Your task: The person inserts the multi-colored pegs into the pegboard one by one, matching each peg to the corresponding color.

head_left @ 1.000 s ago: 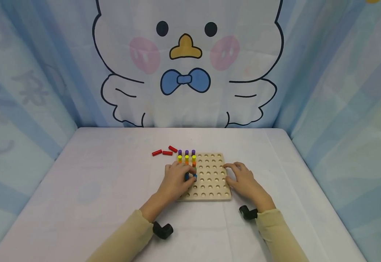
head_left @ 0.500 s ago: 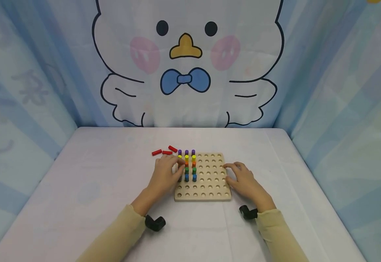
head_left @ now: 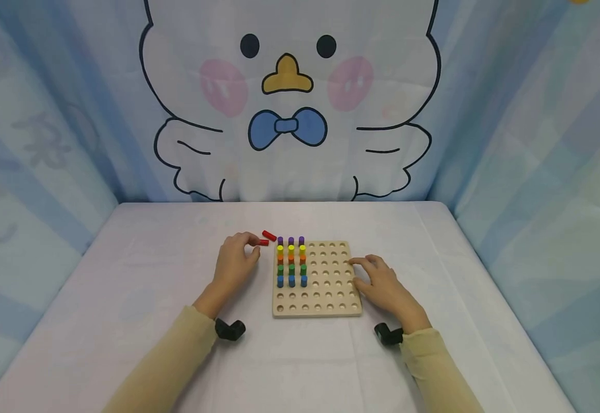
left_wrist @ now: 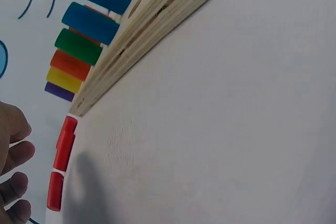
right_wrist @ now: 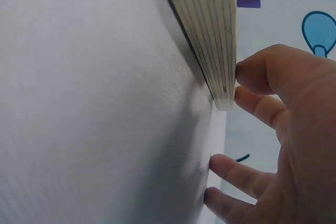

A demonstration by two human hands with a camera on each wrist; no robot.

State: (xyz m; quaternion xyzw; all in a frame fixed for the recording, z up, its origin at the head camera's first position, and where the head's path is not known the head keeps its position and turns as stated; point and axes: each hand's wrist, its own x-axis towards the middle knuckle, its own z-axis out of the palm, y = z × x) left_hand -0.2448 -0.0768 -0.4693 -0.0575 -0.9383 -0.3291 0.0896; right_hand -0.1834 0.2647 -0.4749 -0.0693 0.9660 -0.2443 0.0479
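Observation:
A wooden peg board [head_left: 328, 310] lies on the table in the head view. Its left three columns hold upright pegs: purple, yellow [head_left: 291, 250], orange, green, and blue [head_left: 292, 281] in the row nearest the person. My left hand [head_left: 235, 261] hovers over the loose red pegs [head_left: 269, 235] beyond the board's left corner, its fingers loosely bent with nothing between them. In the left wrist view three red pegs [left_wrist: 64, 150] lie apart from the fingertips. My right hand [head_left: 382, 287] touches the board's right edge with thumb and index finger; the other fingertips rest on the table [right_wrist: 105, 103].
Rows of round holes fill the right part of the board and its two near rows. A white cloth [head_left: 166, 252] covers the table. Behind it hangs a curtain [head_left: 289, 166] with a printed cartoon figure. Each wrist carries a black camera mount [head_left: 230, 330].
My left hand has moved left from the blue pegs, across the left edge of the board, to the red pegs. A blue peg stands released in the third column. The right hand stays put.

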